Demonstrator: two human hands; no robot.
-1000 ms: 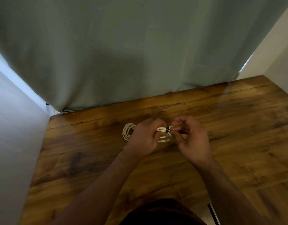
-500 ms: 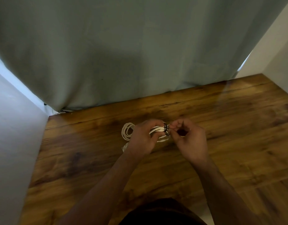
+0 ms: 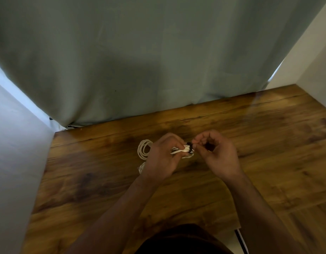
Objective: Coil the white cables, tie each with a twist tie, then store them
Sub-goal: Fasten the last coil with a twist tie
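A coiled white cable (image 3: 182, 150) is bunched in my left hand (image 3: 161, 158), which grips it just above the wooden table (image 3: 268, 143). Loops of white cable (image 3: 144, 149) stick out past the left of that hand, near the tabletop. A black twist tie (image 3: 190, 147) is wrapped around the right end of the bundle. My right hand (image 3: 216, 154) pinches the tie's ends between thumb and fingertips, right beside the bundle.
A grey-green curtain (image 3: 140, 61) hangs along the table's far edge. White walls stand at the left (image 3: 15, 153) and right (image 3: 314, 61). A thin dark object (image 3: 241, 239) shows at the table's near edge.
The right hand's fingers have shifted at the tie, and the tie now sits tighter around the bundle. Both hands stay in nearly the same place.
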